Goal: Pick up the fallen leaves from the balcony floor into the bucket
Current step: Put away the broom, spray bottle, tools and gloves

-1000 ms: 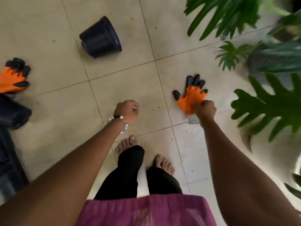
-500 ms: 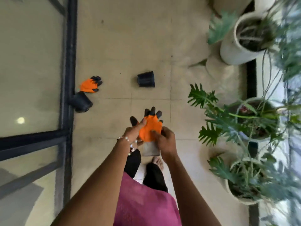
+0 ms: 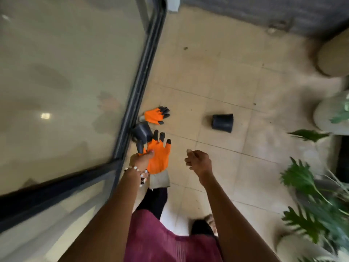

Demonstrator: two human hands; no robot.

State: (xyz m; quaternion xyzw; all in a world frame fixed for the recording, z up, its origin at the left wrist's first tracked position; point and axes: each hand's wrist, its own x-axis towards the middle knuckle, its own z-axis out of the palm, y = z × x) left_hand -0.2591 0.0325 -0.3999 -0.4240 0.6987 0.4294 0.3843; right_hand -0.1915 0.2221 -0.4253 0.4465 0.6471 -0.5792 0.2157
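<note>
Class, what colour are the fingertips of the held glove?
Black, on the orange glove; head view.

Pinched in the left hand (image 3: 141, 160), the orange rubber-coated glove with black fingertips and grey knit cuff (image 3: 159, 157) looks matt. Beyond it, the black plastic pot (image 3: 222, 123) has a dull sheen on smooth beige floor tiles (image 3: 217, 82); leftward, the dark-framed glass door (image 3: 66, 82) is glossy.
</note>
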